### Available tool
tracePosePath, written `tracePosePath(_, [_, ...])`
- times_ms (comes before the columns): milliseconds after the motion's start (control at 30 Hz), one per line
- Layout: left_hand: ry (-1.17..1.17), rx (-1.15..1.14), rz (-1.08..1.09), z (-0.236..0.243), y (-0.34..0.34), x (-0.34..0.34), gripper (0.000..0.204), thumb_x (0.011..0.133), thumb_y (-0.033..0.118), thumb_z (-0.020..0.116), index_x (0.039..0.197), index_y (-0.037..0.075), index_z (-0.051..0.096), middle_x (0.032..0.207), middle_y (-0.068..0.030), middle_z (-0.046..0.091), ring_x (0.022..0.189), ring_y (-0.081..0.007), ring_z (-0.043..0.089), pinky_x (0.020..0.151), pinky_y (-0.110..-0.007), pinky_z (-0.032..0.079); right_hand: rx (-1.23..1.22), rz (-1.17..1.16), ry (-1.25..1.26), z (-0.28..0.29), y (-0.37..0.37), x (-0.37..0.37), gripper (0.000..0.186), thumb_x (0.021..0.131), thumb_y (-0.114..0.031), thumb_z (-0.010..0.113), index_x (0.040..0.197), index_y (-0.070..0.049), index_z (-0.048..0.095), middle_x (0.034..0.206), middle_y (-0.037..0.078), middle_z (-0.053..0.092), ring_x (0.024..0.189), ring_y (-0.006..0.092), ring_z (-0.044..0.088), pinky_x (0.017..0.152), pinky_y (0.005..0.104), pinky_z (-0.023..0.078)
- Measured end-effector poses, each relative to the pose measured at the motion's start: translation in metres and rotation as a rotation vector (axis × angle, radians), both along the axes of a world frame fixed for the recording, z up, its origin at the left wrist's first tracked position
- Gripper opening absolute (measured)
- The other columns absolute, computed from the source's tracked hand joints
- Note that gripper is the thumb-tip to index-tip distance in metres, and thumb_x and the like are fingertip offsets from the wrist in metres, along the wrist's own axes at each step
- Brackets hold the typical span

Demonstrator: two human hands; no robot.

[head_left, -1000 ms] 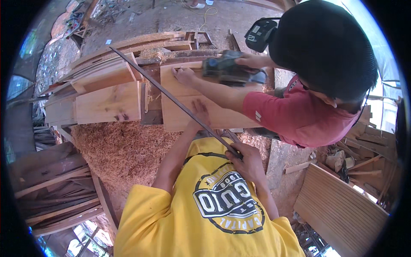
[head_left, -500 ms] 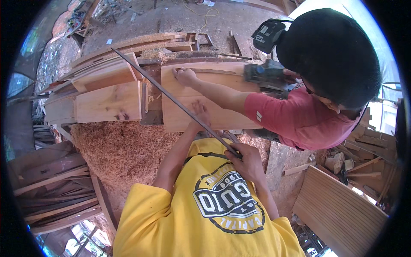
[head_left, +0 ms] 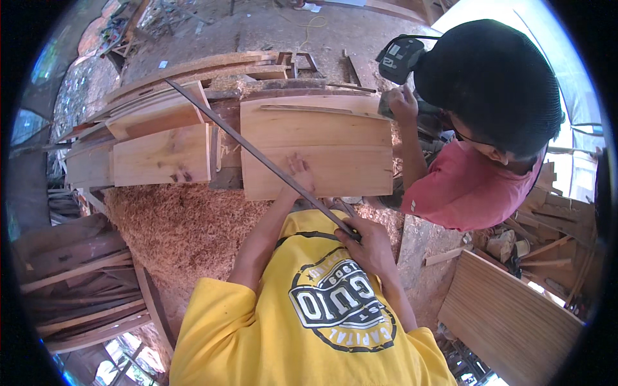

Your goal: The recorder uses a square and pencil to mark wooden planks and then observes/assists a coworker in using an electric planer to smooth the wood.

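Note:
My left hand (head_left: 300,170) rests with fingers apart on a wide pale board (head_left: 347,151), partly under a long, narrow dark bar (head_left: 235,136). My right hand (head_left: 362,235) grips the bar's lower end near my yellow shirt; the bar runs diagonally over the board toward the upper left. A thin wooden strip (head_left: 302,109) lies along the board's far part. At the board's right end, a co-worker's hand (head_left: 404,104) is on a dark power planer (head_left: 388,103), mostly hidden by that person's head.
The co-worker (head_left: 463,186), in a pink shirt and dark cap, stands close on my right. Stacked planks (head_left: 161,154) lie to the left, shavings (head_left: 167,219) below them. A grooved panel (head_left: 505,309) stands lower right, scrap wood (head_left: 71,270) lower left. A yellow cord (head_left: 312,22) lies on the floor beyond.
The co-worker's left arm has drawn back from the board toward the right, and the planer has moved to the board's right end. My hands and the bar have barely moved.

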State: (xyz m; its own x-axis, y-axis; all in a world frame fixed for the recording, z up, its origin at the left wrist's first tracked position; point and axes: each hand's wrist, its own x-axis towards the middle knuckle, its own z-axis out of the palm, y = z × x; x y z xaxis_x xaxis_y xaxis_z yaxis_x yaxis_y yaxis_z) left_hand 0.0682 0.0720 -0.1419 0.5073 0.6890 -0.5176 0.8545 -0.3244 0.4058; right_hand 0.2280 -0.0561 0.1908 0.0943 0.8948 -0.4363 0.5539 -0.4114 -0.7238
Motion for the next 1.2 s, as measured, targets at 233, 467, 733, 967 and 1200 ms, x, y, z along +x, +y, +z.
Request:
tracePosePath(233, [0.141,-0.057,-0.079,0.004,0.005,0.004,0.107,0.074,0.034,0.074,0.145,-0.020,0.016,0.155,-0.0392,-0.005,0.140,-0.0637,-0.013,0.110,-0.076,0.002,0.012,0.000,-0.012,-0.001,0.000,0.001,0.030,0.085,-0.026,0.073,0.103,-0.002,0.071,0.089,0.018,0.070,0.083,0.0368,0.068,0.074,0.0433,0.052])
tracePosePath(467, [0.158,0.019,-0.076,0.000,0.003,0.004,0.112,0.072,0.043,0.076,0.142,-0.024,0.019,0.153,-0.0423,0.008,0.142,-0.0610,-0.008,0.111,-0.074,-0.007,-0.004,-0.006,-0.019,-0.004,-0.002,0.001,0.030,0.085,-0.027,0.072,0.103,-0.002,0.071,0.088,0.018,0.070,0.081,0.0368,0.068,0.073,0.0433,0.053])
tracePosePath(733, [0.067,0.214,-0.154,-0.007,-0.005,-0.003,0.094,0.072,0.029,0.067,0.137,-0.026,0.027,0.145,-0.0442,0.026,0.141,-0.0621,0.002,0.110,-0.077,-0.001,0.023,-0.004,-0.022,-0.004,-0.002,0.001,0.029,0.085,-0.026,0.073,0.101,-0.003,0.071,0.086,0.018,0.069,0.080,0.0372,0.067,0.071,0.0435,0.052])
tracePosePath(967, [0.027,0.327,-0.229,-0.015,-0.009,-0.004,0.090,0.072,0.027,0.063,0.132,-0.031,0.029,0.139,-0.0475,0.031,0.138,-0.0661,0.005,0.103,-0.084,0.004,0.029,0.013,-0.035,-0.005,-0.003,0.002,0.029,0.085,-0.023,0.072,0.103,0.000,0.070,0.088,0.020,0.070,0.079,0.0346,0.068,0.072,0.0400,0.052])
tracePosePath(1200, [0.084,0.355,-0.249,-0.012,-0.008,-0.004,0.100,0.074,0.038,0.065,0.136,-0.030,0.025,0.142,-0.0459,0.029,0.139,-0.0663,0.003,0.104,-0.083,-0.001,0.023,0.030,-0.039,-0.003,-0.002,0.002,0.029,0.085,-0.022,0.072,0.103,0.000,0.070,0.089,0.020,0.069,0.080,0.0352,0.068,0.073,0.0403,0.052])
